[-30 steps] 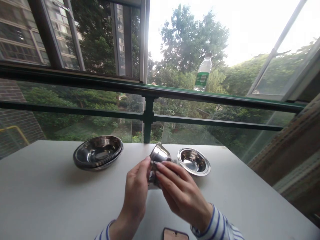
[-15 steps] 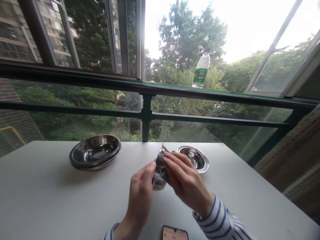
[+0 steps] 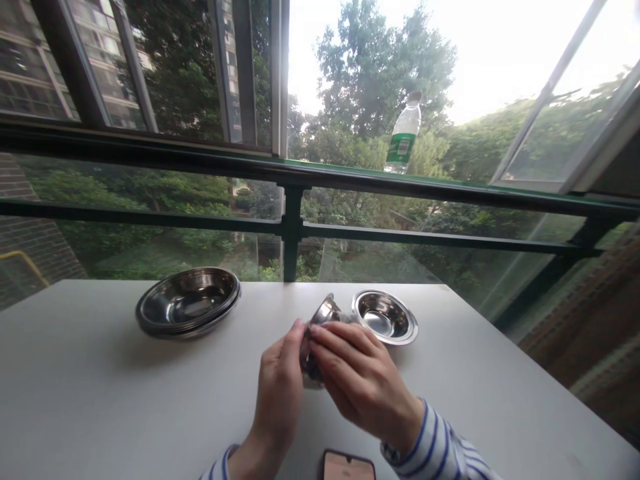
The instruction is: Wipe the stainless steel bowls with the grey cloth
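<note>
Above the middle of the table, a shiny metal bowl (image 3: 327, 308) is held tilted on its side. My left hand (image 3: 280, 383) grips it from the left, with the thumb along its edge and the other fingers hidden. My right hand (image 3: 357, 370) is closed over the bowl's inside, its fingers bent and pressing a grey cloth against the metal. Most of the cloth is covered by that hand. Just beyond my right hand, another metal bowl (image 3: 407, 330) stands upright on the table.
A stack of wider metal bowls (image 3: 145, 327) sits on the left of the white table (image 3: 175, 407). A phone (image 3: 349, 467) lies at the near edge. Behind the table runs a dark green railing (image 3: 210, 160), with a plastic bottle (image 3: 401, 147) standing on it.
My right hand has slid down and left across the bowl, uncovering more of its upper rim. My left hand keeps its grip almost in place.
</note>
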A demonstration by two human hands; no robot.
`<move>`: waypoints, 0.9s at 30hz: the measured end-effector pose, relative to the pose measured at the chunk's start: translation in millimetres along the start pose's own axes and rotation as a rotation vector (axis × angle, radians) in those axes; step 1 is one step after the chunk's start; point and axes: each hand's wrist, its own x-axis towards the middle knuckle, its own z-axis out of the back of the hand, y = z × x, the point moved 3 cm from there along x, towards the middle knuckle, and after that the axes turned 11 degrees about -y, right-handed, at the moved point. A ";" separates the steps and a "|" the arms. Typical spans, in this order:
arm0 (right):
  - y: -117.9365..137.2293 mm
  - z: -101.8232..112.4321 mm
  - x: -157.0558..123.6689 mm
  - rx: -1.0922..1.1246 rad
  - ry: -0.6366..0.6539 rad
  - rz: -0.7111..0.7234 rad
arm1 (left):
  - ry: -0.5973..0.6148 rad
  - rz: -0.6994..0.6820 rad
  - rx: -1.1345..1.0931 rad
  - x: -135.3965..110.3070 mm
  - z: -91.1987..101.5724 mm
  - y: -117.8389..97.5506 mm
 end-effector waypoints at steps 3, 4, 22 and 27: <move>-1.4 -0.1 -0.4 -0.008 0.010 -0.010 | -0.005 0.004 0.006 -0.1 0.6 0.6; -4.3 0.5 -0.6 -0.009 -0.004 -0.056 | 0.007 0.013 0.005 -0.6 0.1 1.4; 3.2 -14.7 -11.2 -0.147 0.107 0.060 | 0.122 0.113 -0.237 8.4 -7.1 2.1; 5.8 -15.4 -10.7 -0.164 0.065 0.110 | 0.101 0.108 -0.263 7.8 -4.2 -0.6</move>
